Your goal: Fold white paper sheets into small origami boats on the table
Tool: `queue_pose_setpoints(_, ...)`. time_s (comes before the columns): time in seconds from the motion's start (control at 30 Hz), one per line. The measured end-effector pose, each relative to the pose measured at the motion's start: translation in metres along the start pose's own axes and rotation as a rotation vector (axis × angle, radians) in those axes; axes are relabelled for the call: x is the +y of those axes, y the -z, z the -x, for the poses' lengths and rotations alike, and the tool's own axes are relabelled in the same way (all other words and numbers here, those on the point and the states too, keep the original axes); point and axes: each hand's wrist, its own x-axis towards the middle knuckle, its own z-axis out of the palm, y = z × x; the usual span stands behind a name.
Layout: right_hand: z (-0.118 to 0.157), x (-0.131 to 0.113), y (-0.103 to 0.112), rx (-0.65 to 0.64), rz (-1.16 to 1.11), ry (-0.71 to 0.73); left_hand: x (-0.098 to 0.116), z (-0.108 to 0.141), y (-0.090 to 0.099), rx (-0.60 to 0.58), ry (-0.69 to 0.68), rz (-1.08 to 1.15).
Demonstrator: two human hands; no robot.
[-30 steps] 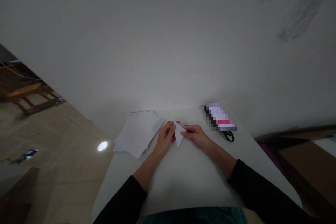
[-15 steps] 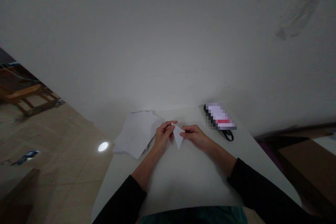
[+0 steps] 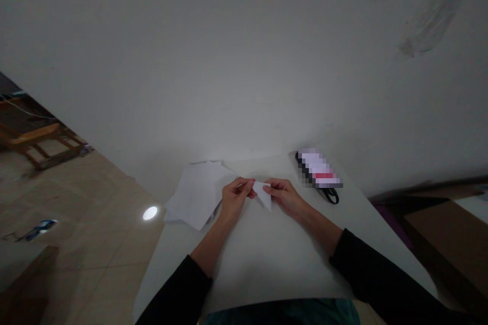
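The left hand (image 3: pixel 235 199) and right hand (image 3: pixel 284 198) are drawn close together above the white table (image 3: pixel 274 269), each pinching one side of a small white paper triangle (image 3: pixel 264 195). The left hand's fingertips (image 3: pixel 247 186) curl inward and press against the paper's left corner, with the thumb side hidden behind the fingers. The right hand's thumb and forefinger come in from the other side and close on the upper right edge, leaving only a narrow gap between the two hands. The triangle sits between them, its point aimed down and toward the person; whether that tip touches the table cannot be told. To the left of the left hand, a loose stack of white paper sheets (image 3: pixel 195 195) lies on the table, just beside the wrist but apart from the fingers. Beyond the right hand lie a pixelated flat item (image 3: pixel 317 169) and a black looped handle (image 3: pixel 331 195), neither touched. Black sleeves (image 3: pixel 175 289) end partway up both forearms.
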Motion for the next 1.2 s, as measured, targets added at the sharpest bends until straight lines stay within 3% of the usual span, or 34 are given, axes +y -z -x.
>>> queue_pose_setpoints(0.3, 0.001, -0.002, -0.004, 0.056, 0.165, 0.091, 0.001, 0.008, -0.007, 0.175, -0.054, -0.116)
queue_pose_setpoints(0.37, 0.003, -0.003, -0.007, 0.121, 0.183, 0.139, 0.001, 0.012, -0.01, 0.118, -0.06, -0.157)
queue_pose_setpoints(0.53, 0.008, -0.001, -0.011, 0.25, 0.203, 0.219, -0.007, 0.016, -0.016, -0.191, 0.086, -0.202)
queue_pose_setpoints(0.7, 0.009, 0.001, -0.013, 0.245, 0.195, 0.17, -0.01, 0.013, -0.016, -0.171, 0.144, -0.139)
queue_pose_setpoints(0.97, 0.008, 0.003, -0.01, 0.439, 0.178, 0.212, -0.002, 0.012, -0.021, -0.159, 0.215, -0.017)
queue_pose_setpoints(1.1, 0.007, 0.008, -0.008, 0.431, 0.055, 0.181, -0.005, 0.011, -0.018, -0.161, 0.22, -0.017)
queue_pose_setpoints(1.2, 0.005, 0.006, -0.009, 0.338, 0.01, 0.151, -0.004, 0.01, -0.015, -0.184, 0.147, -0.029)
